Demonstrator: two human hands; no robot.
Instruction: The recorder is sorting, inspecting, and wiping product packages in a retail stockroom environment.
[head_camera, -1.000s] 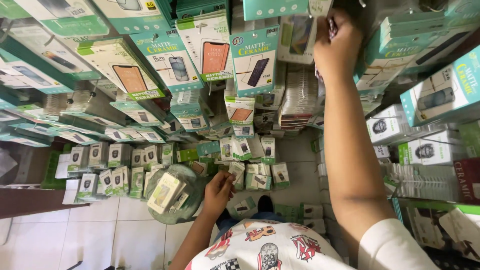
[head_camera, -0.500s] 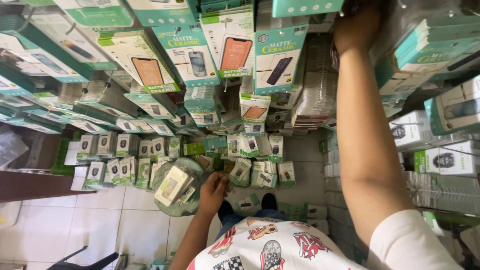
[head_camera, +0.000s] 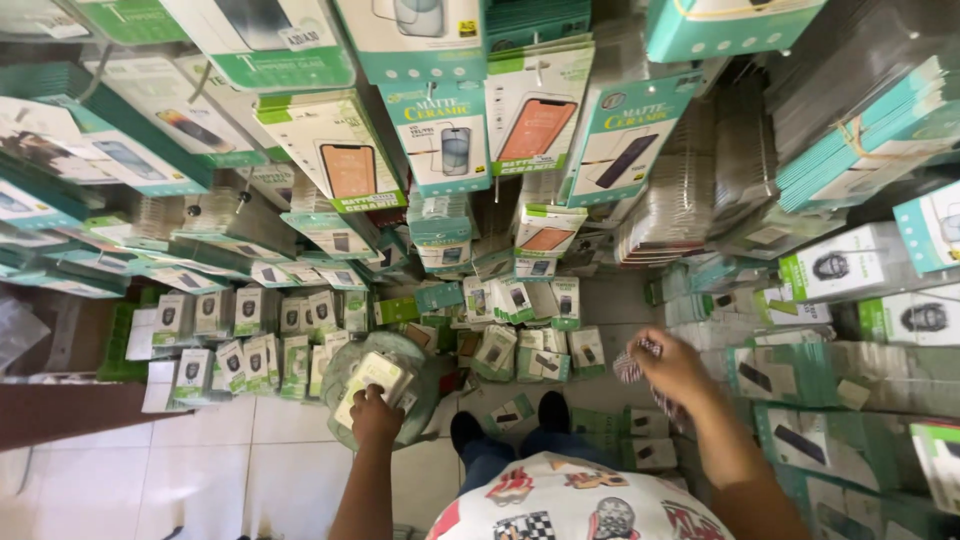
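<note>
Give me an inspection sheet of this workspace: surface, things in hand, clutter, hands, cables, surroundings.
Surface: white tiled floor, bare at lower left.
Things in hand: flat packet on top of a clear bag of packets; small patterned item, too blurred to identify.
Clutter: green-and-white boxes in rows and loose heaps on the floor.
Hands: left hand grips the flat packet; right hand pinches the patterned item.
Cables: nothing seen.
Surroundings: hanging packs of phone screen protectors on pegs above and at both sides; stacked boxes at right; the person's dark shoes on the floor.
</note>
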